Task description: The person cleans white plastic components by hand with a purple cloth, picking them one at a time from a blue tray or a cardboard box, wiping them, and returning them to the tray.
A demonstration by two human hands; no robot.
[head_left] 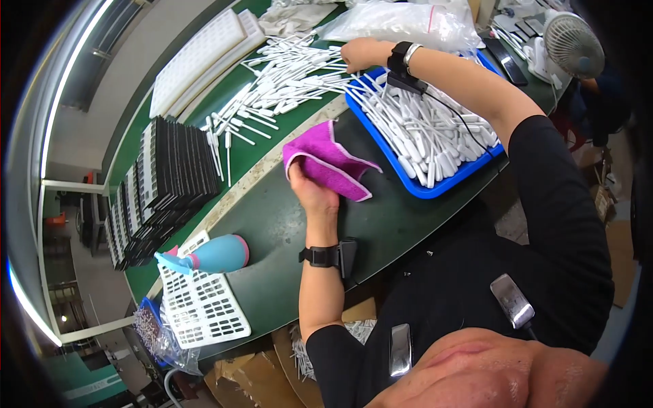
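Now left fingers (pixel 296 175) clasp a purple cloth (pixel 329 155); right fingers (pixel 349 57) near white droppers (pixel 294 76), can't tell if gripping.

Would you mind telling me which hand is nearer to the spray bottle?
Left. The left hand, holding the purple cloth, is up and right of the spray bottle; the right hand is farther, near the blue tray.

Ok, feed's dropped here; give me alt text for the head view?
A person's left hand holds a magenta, pale-edged cloth above a dark-green table, and the right hand is at a loose pile of white plastic stick-shaped pieces. Beside the pile, a blue rectangular tray holds more; a light-blue spray bottle with pink trim is near a white perforated panel.
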